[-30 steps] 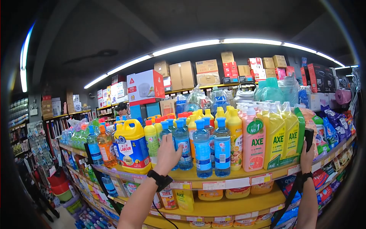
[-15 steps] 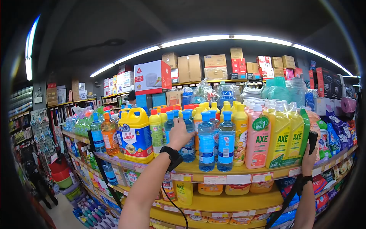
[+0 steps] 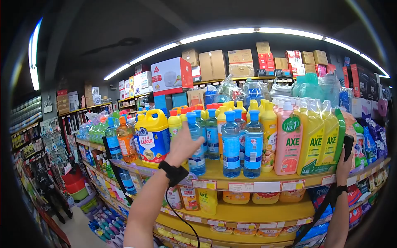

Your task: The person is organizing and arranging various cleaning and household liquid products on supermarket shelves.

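My left hand (image 3: 185,142) is at the front row of the shelf, its thumb across a clear blue bottle (image 3: 197,159) with a blue cap. The fingers are bent along the bottle's left side, partly hidden and a little blurred. Similar blue bottles stand behind it, and two more, including one blue-capped bottle (image 3: 252,144), stand to its right. Left of the hand is a large yellow-handled LABOUR jug (image 3: 153,140). At the right end, my right hand (image 3: 344,165) is wrapped round a black upright post (image 3: 348,145), next to a green bottle.
Pink (image 3: 288,144) and yellow AXE bottles (image 3: 311,140) fill the shelf's right part. Bags of detergent (image 3: 370,142) lie beyond the post. Lower shelves (image 3: 231,206) hold more bottles and tubs. Cartons (image 3: 213,68) are stacked on the back shelving. Red and green basins (image 3: 74,182) stand at the left.
The view has shifted, so the shelf sits further right and higher. My left hand has drawn back, and a blue bottle beside it now stands further forward. My right hand stays at the post.
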Action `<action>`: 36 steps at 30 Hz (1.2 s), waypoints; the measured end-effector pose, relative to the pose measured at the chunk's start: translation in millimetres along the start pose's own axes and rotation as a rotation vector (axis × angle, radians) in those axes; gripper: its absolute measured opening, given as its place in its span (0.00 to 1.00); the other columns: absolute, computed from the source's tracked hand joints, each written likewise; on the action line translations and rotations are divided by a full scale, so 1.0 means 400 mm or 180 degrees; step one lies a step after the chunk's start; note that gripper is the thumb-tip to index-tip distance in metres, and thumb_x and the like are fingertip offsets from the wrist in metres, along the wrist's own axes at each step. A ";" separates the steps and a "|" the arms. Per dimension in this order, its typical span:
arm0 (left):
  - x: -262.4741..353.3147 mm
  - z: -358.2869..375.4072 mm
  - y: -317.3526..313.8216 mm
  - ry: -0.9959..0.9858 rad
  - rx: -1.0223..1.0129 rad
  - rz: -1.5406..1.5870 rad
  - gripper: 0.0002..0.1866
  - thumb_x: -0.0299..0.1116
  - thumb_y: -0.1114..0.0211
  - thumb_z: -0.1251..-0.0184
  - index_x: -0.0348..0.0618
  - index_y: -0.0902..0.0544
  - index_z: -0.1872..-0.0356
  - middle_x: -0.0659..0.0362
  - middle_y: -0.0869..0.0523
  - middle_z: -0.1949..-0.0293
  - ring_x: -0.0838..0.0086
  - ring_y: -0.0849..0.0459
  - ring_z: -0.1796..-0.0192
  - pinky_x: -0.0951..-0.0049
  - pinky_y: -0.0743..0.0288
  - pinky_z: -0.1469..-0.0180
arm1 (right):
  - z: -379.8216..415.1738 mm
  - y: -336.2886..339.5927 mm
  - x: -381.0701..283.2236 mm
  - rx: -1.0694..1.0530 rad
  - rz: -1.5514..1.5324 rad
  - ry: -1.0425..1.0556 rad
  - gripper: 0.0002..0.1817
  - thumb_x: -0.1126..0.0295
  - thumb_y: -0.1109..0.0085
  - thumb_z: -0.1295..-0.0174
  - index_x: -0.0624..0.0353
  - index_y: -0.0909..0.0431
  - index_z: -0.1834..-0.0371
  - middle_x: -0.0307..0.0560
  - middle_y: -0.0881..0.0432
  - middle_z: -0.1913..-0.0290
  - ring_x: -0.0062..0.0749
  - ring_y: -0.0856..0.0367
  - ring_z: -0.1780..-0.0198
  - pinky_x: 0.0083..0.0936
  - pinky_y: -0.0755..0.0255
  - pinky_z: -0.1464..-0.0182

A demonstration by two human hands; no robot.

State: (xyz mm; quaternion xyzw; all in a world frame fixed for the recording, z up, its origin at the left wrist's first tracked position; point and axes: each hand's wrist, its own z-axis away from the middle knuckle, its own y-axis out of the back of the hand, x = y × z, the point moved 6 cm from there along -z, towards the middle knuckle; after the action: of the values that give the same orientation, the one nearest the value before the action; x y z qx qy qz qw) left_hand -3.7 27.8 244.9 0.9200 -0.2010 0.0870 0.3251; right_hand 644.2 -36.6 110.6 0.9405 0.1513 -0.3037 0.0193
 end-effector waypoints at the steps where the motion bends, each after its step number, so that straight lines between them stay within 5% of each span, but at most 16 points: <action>1: -0.006 0.005 0.025 0.0127 -0.0096 -0.0044 0.44 0.48 0.32 0.44 0.30 0.40 0.34 0.34 0.19 0.50 0.44 0.17 0.50 0.53 0.23 0.47 | 0.000 0.002 -0.003 -0.0087 0.0001 -0.0105 0.25 0.53 0.52 0.26 0.68 0.32 0.43 0.65 0.20 0.53 0.56 0.20 0.52 0.40 0.29 0.52; 7: -0.072 0.020 0.058 0.0178 -0.0044 0.0049 0.47 0.49 0.30 0.44 0.30 0.41 0.31 0.35 0.22 0.43 0.47 0.20 0.42 0.58 0.26 0.41 | -0.002 -0.002 0.004 -0.0093 0.0027 -0.0208 0.26 0.52 0.52 0.26 0.69 0.32 0.43 0.67 0.19 0.53 0.58 0.20 0.51 0.42 0.28 0.52; 16: -0.095 0.020 0.045 0.0158 -0.0113 0.0179 0.49 0.51 0.28 0.44 0.28 0.42 0.30 0.36 0.21 0.44 0.47 0.19 0.43 0.59 0.26 0.41 | 0.002 0.005 -0.013 -0.0104 0.0088 -0.0121 0.25 0.52 0.52 0.26 0.66 0.32 0.43 0.65 0.19 0.53 0.56 0.19 0.51 0.41 0.27 0.52; 22: 0.087 0.109 0.050 -0.0984 0.1281 -0.0559 0.54 0.53 0.27 0.45 0.23 0.46 0.30 0.36 0.19 0.50 0.46 0.17 0.50 0.59 0.23 0.44 | 0.004 0.002 -0.013 -0.0102 -0.0046 -0.0166 0.26 0.51 0.52 0.26 0.67 0.32 0.44 0.67 0.19 0.53 0.57 0.20 0.52 0.41 0.28 0.52; 24: 0.133 0.124 -0.038 -0.0467 0.0175 0.0282 0.54 0.53 0.26 0.45 0.23 0.46 0.30 0.34 0.19 0.50 0.46 0.17 0.49 0.59 0.22 0.47 | 0.004 0.003 -0.016 -0.0136 -0.0043 -0.0163 0.27 0.51 0.52 0.26 0.69 0.33 0.44 0.69 0.20 0.53 0.59 0.20 0.51 0.41 0.28 0.52; 27: 0.216 0.140 -0.100 -0.0438 -0.0319 0.0986 0.55 0.54 0.26 0.46 0.23 0.47 0.31 0.33 0.19 0.50 0.44 0.16 0.50 0.57 0.20 0.51 | -0.002 -0.002 0.001 -0.0195 -0.0020 -0.0233 0.27 0.51 0.52 0.26 0.69 0.33 0.43 0.68 0.20 0.52 0.57 0.20 0.51 0.41 0.29 0.51; 29: 0.225 0.124 -0.151 -0.0306 -0.0314 0.0826 0.56 0.55 0.25 0.48 0.24 0.48 0.32 0.33 0.19 0.51 0.44 0.15 0.51 0.56 0.19 0.52 | -0.006 -0.005 0.024 -0.0206 0.0039 -0.0356 0.25 0.52 0.52 0.26 0.66 0.32 0.42 0.62 0.20 0.51 0.51 0.20 0.51 0.39 0.28 0.52; 36: 0.186 0.094 -0.181 -0.0084 -0.0313 0.0738 0.54 0.47 0.26 0.47 0.22 0.51 0.33 0.33 0.16 0.57 0.42 0.15 0.55 0.54 0.19 0.55 | -0.004 -0.004 0.017 -0.0144 -0.0025 -0.0224 0.25 0.53 0.52 0.26 0.67 0.32 0.43 0.64 0.20 0.51 0.53 0.20 0.51 0.39 0.28 0.51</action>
State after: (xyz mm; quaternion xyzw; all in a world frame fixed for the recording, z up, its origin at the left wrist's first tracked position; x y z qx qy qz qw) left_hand 95.7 31.8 196.7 0.8746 -0.3142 0.1019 0.3549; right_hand 649.9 -33.0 108.2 0.9279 0.1611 -0.3332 0.0447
